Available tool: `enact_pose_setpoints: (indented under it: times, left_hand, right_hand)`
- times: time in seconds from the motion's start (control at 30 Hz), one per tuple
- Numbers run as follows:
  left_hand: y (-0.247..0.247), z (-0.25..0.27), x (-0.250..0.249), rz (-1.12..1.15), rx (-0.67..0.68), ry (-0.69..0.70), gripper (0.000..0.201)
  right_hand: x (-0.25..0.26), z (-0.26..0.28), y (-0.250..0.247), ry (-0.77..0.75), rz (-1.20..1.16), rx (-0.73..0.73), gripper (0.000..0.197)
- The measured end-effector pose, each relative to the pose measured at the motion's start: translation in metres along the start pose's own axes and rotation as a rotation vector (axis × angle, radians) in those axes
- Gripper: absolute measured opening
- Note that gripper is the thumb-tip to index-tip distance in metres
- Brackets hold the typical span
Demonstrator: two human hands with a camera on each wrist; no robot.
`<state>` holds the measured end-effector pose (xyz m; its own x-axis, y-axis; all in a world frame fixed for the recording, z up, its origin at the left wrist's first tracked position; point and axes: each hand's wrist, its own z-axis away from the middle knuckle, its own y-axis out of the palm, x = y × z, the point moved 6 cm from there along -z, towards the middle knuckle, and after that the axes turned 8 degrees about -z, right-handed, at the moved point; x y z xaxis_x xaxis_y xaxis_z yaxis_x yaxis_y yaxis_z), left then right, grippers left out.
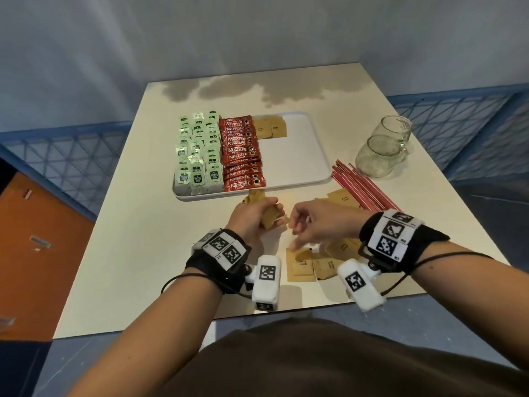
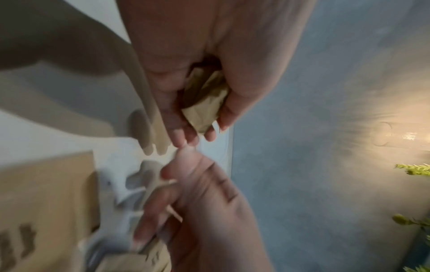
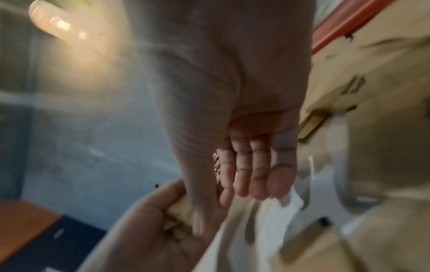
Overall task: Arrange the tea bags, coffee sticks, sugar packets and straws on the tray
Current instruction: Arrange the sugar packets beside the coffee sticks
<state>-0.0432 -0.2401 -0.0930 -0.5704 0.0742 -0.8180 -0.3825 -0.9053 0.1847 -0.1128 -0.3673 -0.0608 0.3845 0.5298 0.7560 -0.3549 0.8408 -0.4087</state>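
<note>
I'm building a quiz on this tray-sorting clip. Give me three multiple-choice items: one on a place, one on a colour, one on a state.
1. Where do the straws lie?
A. on the tray
B. on the table, right of the tray
C. in a glass mug

2. What colour are the coffee sticks?
A. red
B. blue
C. black

3. What is the left hand doing?
A. lying flat on the table
B. gripping brown sugar packets
C. lifting a mug

Answers:
1 B: they rest on the table off the tray's right edge.
2 A: red wrappers fill the tray's middle column.
3 B: its fingers curl round the sugar packets.
</note>
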Motion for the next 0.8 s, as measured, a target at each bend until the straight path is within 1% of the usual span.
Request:
enact_pose_setpoints:
  times: [0.07, 0.1, 0.17, 0.23, 0.3, 0.37, 0.4, 0.43, 0.47, 0.5, 0.57, 0.67, 0.77, 0.8]
  left_hand:
    - [-0.004, 0.002, 0.003, -0.037, 0.04, -0.06, 0.011]
    - [-0.005, 0.005, 0.004, -0.055, 0.047, -0.082, 0.013]
    - [-0.009, 0.007, 0.007, -0.09, 0.044, -0.09, 0.01]
    - [-0.015, 0.008, 0.011, -0.137, 0.046, -0.096, 0.014]
    - [-0.019, 0.01, 0.013, -0.193, 0.07, -0.098, 0.014]
    - [-0.021, 0.011, 0.012, -0.248, 0.092, -0.056, 0.016]
    - [-0.023, 0.01, 0.012, -0.268, 0.093, -0.022, 0.022]
    - [-0.024, 0.01, 0.01, -0.281, 0.104, 0.006, 0.033]
    - [-0.023, 0.01, 0.009, -0.297, 0.128, 0.025, 0.043]
    - [-0.021, 0.013, 0.008, -0.323, 0.16, 0.038, 0.049]
    - [-0.013, 0.018, 0.006, -0.422, 0.231, 0.072, 0.051]
    - [0.006, 0.022, 0.007, -0.488, 0.331, 0.123, 0.038]
    - [0.019, 0.019, 0.008, -0.543, 0.363, 0.144, 0.025]
    - [0.021, 0.018, 0.009, -0.555, 0.362, 0.134, 0.022]
  right_hand:
    - [-0.002, 0.003, 0.009, -0.015, 0.291, 0.066, 0.062]
    - [-0.001, 0.004, 0.014, -0.029, 0.384, 0.072, 0.067]
    - [0.002, 0.001, 0.018, -0.057, 0.493, 0.048, 0.069]
    - [0.004, -0.003, 0.016, -0.065, 0.53, 0.011, 0.064]
    - [0.003, -0.006, 0.011, -0.051, 0.51, 0.0, 0.056]
    - [0.001, -0.008, 0.008, -0.048, 0.466, 0.012, 0.042]
    - [0.001, -0.009, 0.006, -0.062, 0.437, 0.018, 0.033]
    - [0.003, -0.01, 0.003, -0.084, 0.39, 0.02, 0.023]
    - [0.006, -0.01, -0.001, -0.106, 0.33, 0.019, 0.015]
    - [0.01, -0.009, -0.006, -0.129, 0.273, 0.016, 0.009]
    - [0.022, -0.006, -0.015, -0.176, 0.189, -0.002, 0.01]
    - [0.033, -0.001, -0.019, -0.232, 0.063, -0.042, 0.01]
    - [0.026, 0.005, -0.023, -0.196, -0.029, -0.025, 0.02]
    - [0.02, 0.008, -0.026, -0.171, -0.017, -0.004, 0.026]
